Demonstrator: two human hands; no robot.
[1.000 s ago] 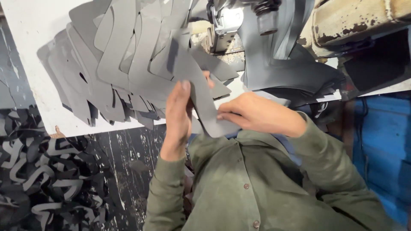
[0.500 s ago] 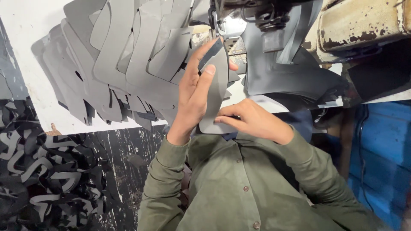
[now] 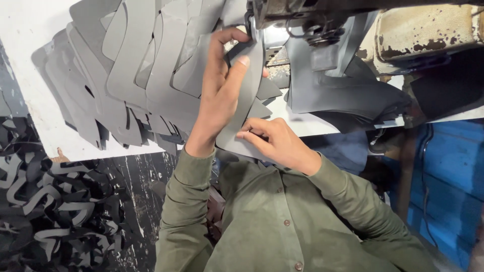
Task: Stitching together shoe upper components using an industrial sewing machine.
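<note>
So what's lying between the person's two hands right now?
In the head view, only the curved grey cut piece spans from the left hand to the right hand; both grip it, with white tabletop beneath.

The machine [image 3: 312,20] is cut off by the top edge. The grey piece [image 3: 247,95] is partly hidden by the left hand [image 3: 219,95]. Scraps [image 3: 45,201] run off the left edge.

The white worktop [image 3: 30,30] carries a big fan of grey cut pieces [image 3: 136,75] and a sewing machine [image 3: 353,20]. On the dark floor [image 3: 136,201] below lies a heap of grey scraps [image 3: 45,211].
</note>
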